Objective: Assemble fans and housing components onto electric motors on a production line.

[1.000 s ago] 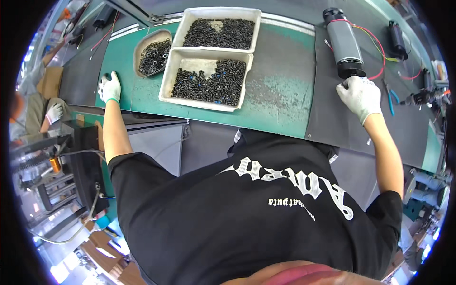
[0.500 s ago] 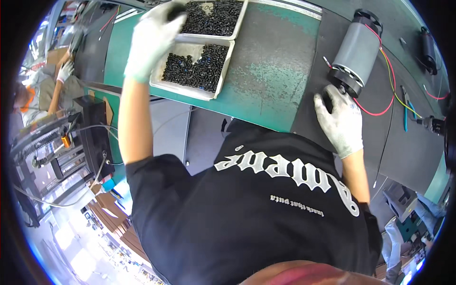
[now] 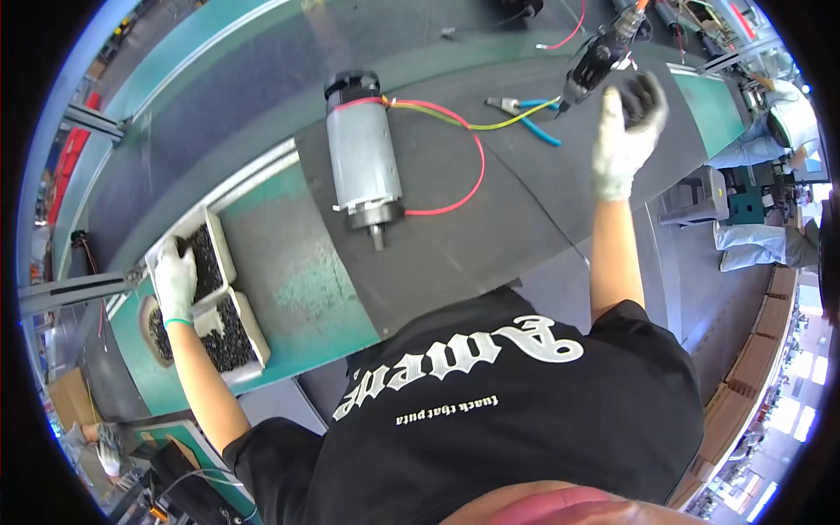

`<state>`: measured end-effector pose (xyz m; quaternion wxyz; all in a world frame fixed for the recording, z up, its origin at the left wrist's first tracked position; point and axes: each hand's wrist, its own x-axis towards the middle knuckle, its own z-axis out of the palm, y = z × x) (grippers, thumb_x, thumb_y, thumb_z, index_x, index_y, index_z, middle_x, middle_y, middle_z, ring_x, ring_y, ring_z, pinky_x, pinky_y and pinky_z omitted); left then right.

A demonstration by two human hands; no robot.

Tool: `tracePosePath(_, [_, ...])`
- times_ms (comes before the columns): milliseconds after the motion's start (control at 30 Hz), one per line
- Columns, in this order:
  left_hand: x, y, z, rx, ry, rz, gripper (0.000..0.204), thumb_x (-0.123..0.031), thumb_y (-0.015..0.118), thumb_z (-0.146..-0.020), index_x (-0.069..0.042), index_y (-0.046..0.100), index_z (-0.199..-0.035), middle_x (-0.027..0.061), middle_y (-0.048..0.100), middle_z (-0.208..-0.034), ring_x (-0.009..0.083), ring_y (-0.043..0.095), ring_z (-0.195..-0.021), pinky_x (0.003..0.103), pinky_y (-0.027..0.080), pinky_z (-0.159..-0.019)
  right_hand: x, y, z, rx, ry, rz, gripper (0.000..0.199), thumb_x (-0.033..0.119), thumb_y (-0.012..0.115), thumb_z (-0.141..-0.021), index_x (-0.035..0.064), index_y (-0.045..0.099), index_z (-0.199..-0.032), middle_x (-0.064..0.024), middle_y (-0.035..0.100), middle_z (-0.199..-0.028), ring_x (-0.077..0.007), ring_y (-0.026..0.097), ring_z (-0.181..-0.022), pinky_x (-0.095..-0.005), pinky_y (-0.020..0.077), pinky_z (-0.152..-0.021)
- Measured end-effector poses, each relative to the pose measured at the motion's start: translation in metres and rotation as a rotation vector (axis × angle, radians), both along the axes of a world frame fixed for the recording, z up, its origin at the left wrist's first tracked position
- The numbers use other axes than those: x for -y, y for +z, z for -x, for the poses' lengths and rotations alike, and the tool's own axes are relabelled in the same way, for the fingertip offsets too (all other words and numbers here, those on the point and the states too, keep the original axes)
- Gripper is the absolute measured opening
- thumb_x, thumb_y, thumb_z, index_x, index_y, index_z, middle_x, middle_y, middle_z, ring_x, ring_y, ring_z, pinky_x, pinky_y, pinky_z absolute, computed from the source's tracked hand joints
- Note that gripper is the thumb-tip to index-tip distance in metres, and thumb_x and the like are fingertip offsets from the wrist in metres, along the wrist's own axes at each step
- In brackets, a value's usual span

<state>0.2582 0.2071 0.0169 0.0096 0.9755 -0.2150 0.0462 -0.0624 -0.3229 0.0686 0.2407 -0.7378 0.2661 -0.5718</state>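
Motor, a grey cylinder with black ends, lies on the black mat in the upper middle of the frame, its shaft pointing toward the lower edge. A red wire loops out to its right, and a yellow-green wire stretches to the blue-handled pliers. At upper right, the person's right hand, in a white glove, is spread wide with thumb and fingers apart, just beside a black power screwdriver. At the left of the frame, the gloved left hand reaches into the far tray, its fingers bent down at the small black pieces; whether it grips any cannot be told. A near tray, also holding black pieces, adjoins it on the green tabletop, with a small dish beside them, partly hidden by the left hand and forearm.
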Motion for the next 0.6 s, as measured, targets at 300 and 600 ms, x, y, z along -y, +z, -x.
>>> tracePosePath(300, [-0.001, 0.010, 0.011, -0.107, 0.101, 0.031, 0.034, -0.016, 0.060, -0.090, 0.007, 0.056, -0.115, 0.0309, 0.062, -0.112, 0.0435, 0.058, -0.111, 0.047, 0.044, -0.097, 0.118, -0.010, -0.001, -0.404, 0.945, -0.685, 0.054, 0.015, 0.066, -0.082, -0.0013, 0.051, -0.130, -0.0138, 0.062, -0.118, -0.0228, 0.060, -0.108, -0.0369, 0.0485, -0.093])
tracePosePath(600, [-0.014, 0.032, 0.051, -0.078, -0.023, 0.507, 0.035, -0.016, 0.059, -0.093, 0.005, 0.054, -0.121, 0.0252, 0.065, -0.104, 0.0385, 0.063, -0.096, 0.040, 0.048, -0.087, 0.016, 0.055, -0.008, 0.240, 1.017, -0.678, 0.054, 0.013, 0.069, -0.081, -0.0039, 0.053, -0.130, -0.0201, 0.059, -0.124, -0.0295, 0.065, -0.098, -0.0491, 0.0525, -0.090])
